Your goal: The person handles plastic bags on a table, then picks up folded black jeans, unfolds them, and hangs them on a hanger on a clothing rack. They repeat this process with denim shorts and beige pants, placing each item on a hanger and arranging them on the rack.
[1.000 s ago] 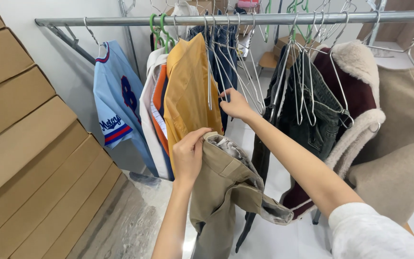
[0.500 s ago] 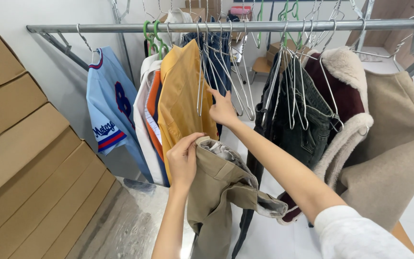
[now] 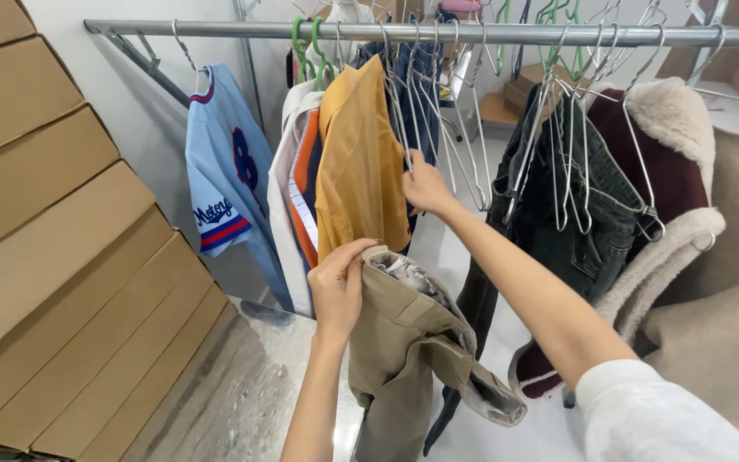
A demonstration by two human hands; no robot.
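Observation:
My left hand [image 3: 338, 287] grips the waistband of tan trousers [image 3: 408, 351], which hang down below it in front of the rack. My right hand [image 3: 425, 184] reaches up among several empty wire hangers [image 3: 464, 128] on the metal clothes rail [image 3: 438, 32], its fingers closed around the lower bar of one. A mustard-yellow shirt [image 3: 361, 162] hangs just left of that hand. Whether the hanger is lifted off the rail is unclear.
A light blue sports jersey [image 3: 228, 184], a white-and-orange top [image 3: 297, 184], dark jeans [image 3: 588, 197], a maroon fleece-collared coat [image 3: 673, 171] and a beige coat [image 3: 729, 325] hang on the rail. Stacked cardboard boxes [image 3: 53, 257] fill the left side. Pale floor [image 3: 241, 393] lies below.
The view has shifted slightly right and down along the rack. My right hand stays on the wire hangers, and my left hand still holds the tan trousers at about the same height.

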